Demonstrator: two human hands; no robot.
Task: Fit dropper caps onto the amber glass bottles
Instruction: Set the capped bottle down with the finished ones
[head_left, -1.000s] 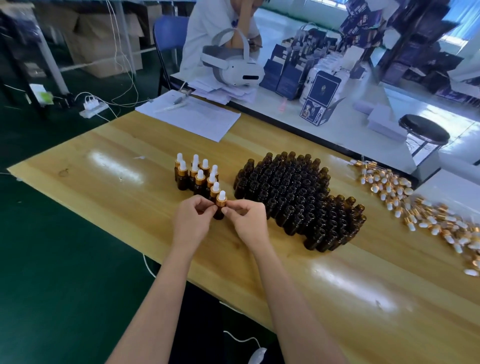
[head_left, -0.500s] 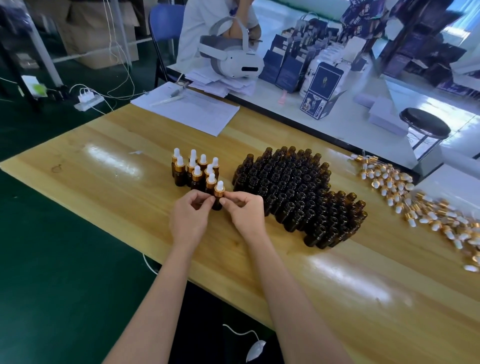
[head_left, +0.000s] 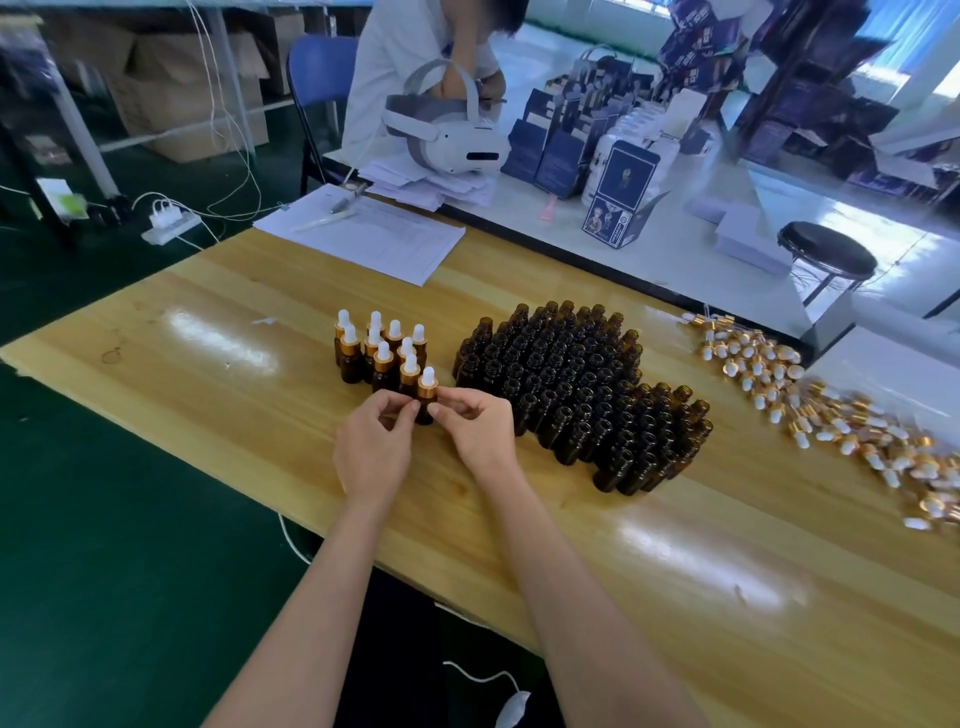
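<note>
Tabletop (head_left: 208, 395) of glossy wood, green floor (head_left: 104, 571) below; open amber bottles (head_left: 571, 384) massed at right, left hand (head_left: 371, 452) and right hand (head_left: 478, 431) both pinching one capped bottle (head_left: 427, 393)

Both hands, left (head_left: 371, 449) and right (head_left: 480, 428), pinching a capped amber bottle (head_left: 426, 397) on the wooden counter (head_left: 208, 405); capped bottles (head_left: 379, 348) behind, uncapped bottles (head_left: 576, 384) right, loose dropper caps (head_left: 831, 415) far right
</note>
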